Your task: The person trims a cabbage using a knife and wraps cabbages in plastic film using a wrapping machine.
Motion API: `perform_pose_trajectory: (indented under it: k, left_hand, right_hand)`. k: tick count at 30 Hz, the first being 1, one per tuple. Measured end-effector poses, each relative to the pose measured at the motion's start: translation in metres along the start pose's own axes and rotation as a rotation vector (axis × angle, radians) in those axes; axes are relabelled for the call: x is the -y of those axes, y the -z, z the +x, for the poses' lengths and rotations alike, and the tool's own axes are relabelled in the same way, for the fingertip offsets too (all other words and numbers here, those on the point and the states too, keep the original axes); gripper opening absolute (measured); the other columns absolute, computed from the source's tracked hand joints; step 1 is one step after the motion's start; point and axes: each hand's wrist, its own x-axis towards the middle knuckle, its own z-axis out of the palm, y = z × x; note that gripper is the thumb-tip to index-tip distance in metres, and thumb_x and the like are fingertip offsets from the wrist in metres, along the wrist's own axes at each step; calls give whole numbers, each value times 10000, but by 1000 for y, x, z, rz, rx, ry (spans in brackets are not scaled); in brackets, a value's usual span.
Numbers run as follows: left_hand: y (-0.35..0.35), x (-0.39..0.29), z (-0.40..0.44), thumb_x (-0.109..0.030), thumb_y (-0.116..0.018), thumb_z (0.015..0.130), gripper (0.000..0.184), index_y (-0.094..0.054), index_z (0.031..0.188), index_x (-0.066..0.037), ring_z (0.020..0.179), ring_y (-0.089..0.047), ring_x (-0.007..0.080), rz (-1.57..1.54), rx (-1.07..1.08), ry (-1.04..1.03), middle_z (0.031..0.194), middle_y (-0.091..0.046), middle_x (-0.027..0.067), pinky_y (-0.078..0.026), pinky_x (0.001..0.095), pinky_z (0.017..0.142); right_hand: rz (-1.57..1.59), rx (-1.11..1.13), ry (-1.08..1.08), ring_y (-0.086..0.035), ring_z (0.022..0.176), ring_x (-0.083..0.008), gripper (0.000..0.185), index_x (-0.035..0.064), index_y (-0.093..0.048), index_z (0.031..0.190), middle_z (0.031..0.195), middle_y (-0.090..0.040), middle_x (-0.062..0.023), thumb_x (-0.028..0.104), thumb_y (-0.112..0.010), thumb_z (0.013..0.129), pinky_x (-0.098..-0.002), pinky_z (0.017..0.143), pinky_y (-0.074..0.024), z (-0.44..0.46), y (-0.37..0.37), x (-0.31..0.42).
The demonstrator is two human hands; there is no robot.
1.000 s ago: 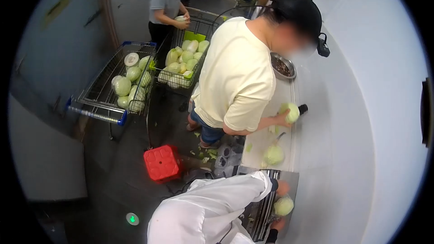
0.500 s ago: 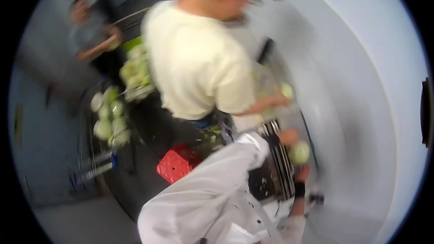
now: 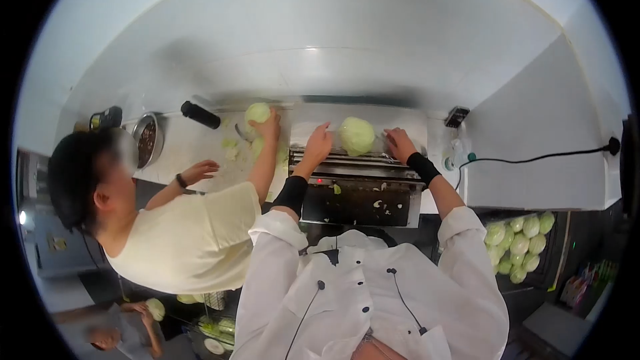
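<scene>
A pale green cabbage sits on the metal top of a film-wrapping machine with rollers and a small red light. To its left is my left hand, fingers stretched forward and holding nothing. My right hand rests on the cabbage's other side, fingers apart and slightly bent, near the machine's far right part. Gaps show between both hands and the cabbage. Scraps of leaf lie on the machine's dark front plate.
At left, a co-worker in a pale yellow shirt holds another cabbage on the counter. A black cylinder and metal bowl stand there. Stacked cabbages fill a crate at right. A black cable crosses the right side.
My view has turned from the room on the left to face the counter squarely. The co-worker now appears at left with an arm stretched to a cabbage. The cabbage between my hands remains on the machine.
</scene>
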Motion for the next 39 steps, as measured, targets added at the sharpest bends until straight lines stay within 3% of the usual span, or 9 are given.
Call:
perform_pose_trajectory:
  k: [5, 8, 15, 21, 24, 27, 30, 33, 39]
  left_hand:
    - [3, -7, -3, -210, -450, 996, 412, -530, 1333, 12, 1232, -524, 409, 182, -115, -99, 1348, -553, 215, -413, 442, 1038]
    - [-4, -14, -9, -245, -433, 1019, 411, -534, 1314, 23, 1207, -535, 412, 144, -156, -96, 1334, -554, 222, -418, 442, 1029]
    - [-45, -30, -17, -368, -343, 1064, 547, -422, 1434, 27, 1344, -438, 368, -160, -189, 54, 1453, -461, 228, -332, 394, 1113]
    - [-59, -25, -18, -394, -351, 1056, 566, -437, 1407, 42, 1313, -451, 387, -228, -190, 82, 1414, -485, 243, -344, 412, 1093]
    - [-63, -19, -14, -408, -355, 1052, 577, -445, 1394, 49, 1298, -458, 396, -233, -173, 82, 1394, -496, 251, -349, 420, 1083]
    - [-68, -15, -9, -421, -358, 1049, 589, -453, 1381, 57, 1282, -464, 405, -237, -148, 75, 1374, -508, 259, -355, 429, 1072]
    - [-68, -15, -5, -434, -362, 1045, 602, -461, 1367, 64, 1267, -471, 415, -235, -110, 63, 1355, -520, 267, -361, 438, 1062]
    - [-56, -13, 1, -495, -393, 1025, 666, -421, 1395, 58, 1241, -483, 413, -181, 12, 71, 1354, -504, 278, -368, 446, 1050]
    - [-42, -2, 2, -520, -488, 989, 715, -388, 1411, 48, 1183, -526, 415, -44, 112, 62, 1301, -535, 294, -408, 452, 1009]
  right_hand:
    - [257, -321, -74, -647, 931, -324, 276, 28, -612, 1223, 1117, -635, -181, 121, -560, 967, -383, 796, -532, -11, 16, -23]
    - [396, -354, -131, -647, 972, -325, 286, 47, -617, 1232, 1188, -631, -184, 197, -518, 1010, -360, 854, -514, -9, 18, 22]
    - [678, -422, -257, -409, 1379, -337, 685, 14, -259, 1530, 1503, -400, -233, 496, -337, 1049, -386, 1119, -323, 6, -39, 88]
    - [842, -425, -332, -333, 1425, -353, 784, -7, -267, 1522, 1540, -339, -230, 600, -257, 1026, -391, 1161, -252, 17, -63, 98]
    - [870, -458, -320, -354, 1413, -318, 709, -25, -292, 1504, 1539, -349, -207, 524, -277, 1055, -366, 1160, -257, 23, -79, 81]
    - [800, -398, -442, -386, 1384, -367, 793, -26, -275, 1507, 1510, -362, -259, 591, -351, 1014, -400, 1134, -307, 23, -63, 99]
    - [732, -372, -415, -415, 1355, -387, 838, -41, -247, 1503, 1487, -377, -278, 544, -523, 970, -425, 1109, -353, 27, -65, 99]
    - [581, -252, -300, -443, 1324, -402, 1042, -56, -202, 1505, 1459, -387, -302, 535, -729, 829, -447, 1080, -395, 27, -58, 89]
    - [491, -48, -222, -516, 1238, -408, 1178, -69, -250, 1450, 1363, -461, -305, 544, -862, 651, -461, 1017, -456, 34, -35, 76]
